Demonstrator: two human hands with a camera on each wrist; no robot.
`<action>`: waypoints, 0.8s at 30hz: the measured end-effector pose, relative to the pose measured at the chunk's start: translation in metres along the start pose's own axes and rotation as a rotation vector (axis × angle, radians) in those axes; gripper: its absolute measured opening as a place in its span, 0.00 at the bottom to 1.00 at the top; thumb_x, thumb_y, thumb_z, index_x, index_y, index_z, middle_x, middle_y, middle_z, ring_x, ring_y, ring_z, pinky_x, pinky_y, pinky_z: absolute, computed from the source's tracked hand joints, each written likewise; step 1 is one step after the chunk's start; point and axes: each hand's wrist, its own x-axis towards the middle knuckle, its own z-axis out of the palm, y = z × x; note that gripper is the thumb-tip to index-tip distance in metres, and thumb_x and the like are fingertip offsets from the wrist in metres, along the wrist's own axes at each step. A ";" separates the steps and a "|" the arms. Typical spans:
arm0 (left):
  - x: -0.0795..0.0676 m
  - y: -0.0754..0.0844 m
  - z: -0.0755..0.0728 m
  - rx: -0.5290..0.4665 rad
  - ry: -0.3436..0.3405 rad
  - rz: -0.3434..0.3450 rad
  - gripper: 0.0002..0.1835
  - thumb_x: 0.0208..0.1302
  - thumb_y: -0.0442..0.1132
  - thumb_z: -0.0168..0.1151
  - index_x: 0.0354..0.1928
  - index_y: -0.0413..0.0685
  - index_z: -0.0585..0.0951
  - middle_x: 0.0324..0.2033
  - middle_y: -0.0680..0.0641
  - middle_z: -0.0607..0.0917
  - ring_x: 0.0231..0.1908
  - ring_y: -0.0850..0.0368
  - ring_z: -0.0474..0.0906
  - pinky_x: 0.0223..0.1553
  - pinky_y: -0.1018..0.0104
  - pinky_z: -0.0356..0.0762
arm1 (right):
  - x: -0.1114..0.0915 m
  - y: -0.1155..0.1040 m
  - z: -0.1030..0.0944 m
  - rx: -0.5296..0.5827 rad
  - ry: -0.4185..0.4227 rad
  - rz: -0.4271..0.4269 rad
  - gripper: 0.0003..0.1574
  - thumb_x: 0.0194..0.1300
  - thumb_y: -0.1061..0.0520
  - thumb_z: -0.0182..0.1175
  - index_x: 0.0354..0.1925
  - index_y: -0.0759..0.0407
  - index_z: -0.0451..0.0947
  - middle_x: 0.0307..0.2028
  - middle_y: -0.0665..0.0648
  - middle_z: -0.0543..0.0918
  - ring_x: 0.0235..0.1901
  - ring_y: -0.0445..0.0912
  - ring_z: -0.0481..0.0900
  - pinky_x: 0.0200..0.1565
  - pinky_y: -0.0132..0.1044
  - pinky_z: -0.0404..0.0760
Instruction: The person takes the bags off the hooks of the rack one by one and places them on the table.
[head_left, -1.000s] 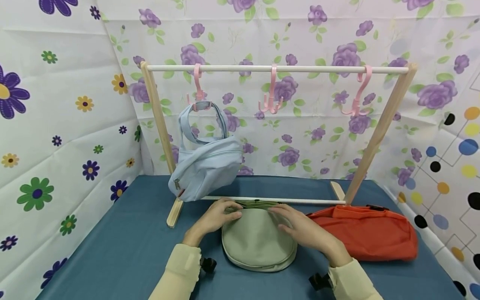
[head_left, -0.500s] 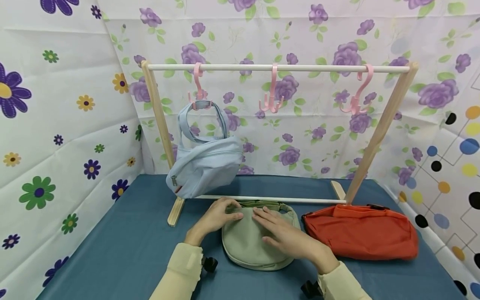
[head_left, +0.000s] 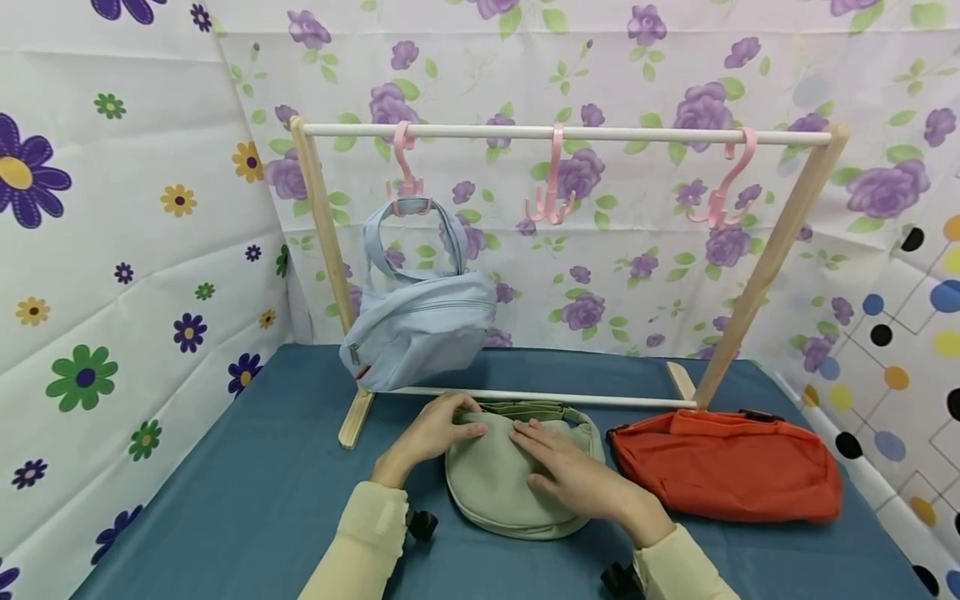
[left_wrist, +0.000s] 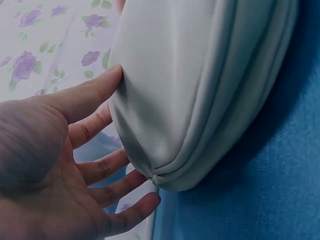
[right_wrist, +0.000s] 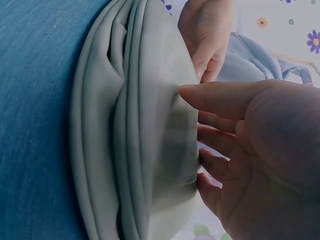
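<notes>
Lightly pinched at its upper left edge is the sage-green shoulder bag (head_left: 495, 487), thumb on the face and fingers round behind, by the left hand (head_left: 431, 429); nothing is gripped by the right hand (head_left: 566, 475), whose straightened fingers are laid across the bag's face; a broad blue-grey tabletop (head_left: 262, 492) is spread beneath it all, and on it is planted the wooden-sided garment rack (head_left: 776, 258); to the bag's right, just beside it, an orange-red waist bag (head_left: 738, 471) is laid lengthwise; to the upper left, a pale blue handbag (head_left: 427, 333) is hung by its handle from the left-hand hook; and so to the relation that matters: the green bag is set square before the rack's lower rod (head_left: 540, 397), between the two hands, its wide axis run side to side, rounded bottom turned to the person and top edge turned to the rack; the bare middle pink hook (head_left: 553, 196) is placed above and beyond that edge; smallest of all, the green strap (head_left: 525, 408) is bunched along the top, its left end lying closest to the left hand, by which any lift seems best begun.
</notes>
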 end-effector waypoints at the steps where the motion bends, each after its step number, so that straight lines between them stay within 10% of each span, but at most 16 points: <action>1: 0.000 0.000 0.000 -0.009 -0.004 0.006 0.14 0.69 0.46 0.71 0.52 0.50 0.84 0.59 0.43 0.81 0.61 0.43 0.76 0.61 0.44 0.75 | -0.001 -0.001 -0.001 0.006 0.002 -0.001 0.41 0.80 0.54 0.58 0.82 0.57 0.54 0.81 0.59 0.54 0.80 0.60 0.48 0.74 0.63 0.57; 24: -0.005 0.022 -0.027 -0.211 0.105 0.171 0.11 0.77 0.40 0.62 0.55 0.46 0.84 0.52 0.45 0.85 0.55 0.47 0.82 0.59 0.45 0.79 | -0.007 -0.017 -0.027 0.044 0.196 -0.053 0.33 0.78 0.60 0.60 0.76 0.55 0.68 0.77 0.62 0.62 0.74 0.59 0.65 0.62 0.58 0.77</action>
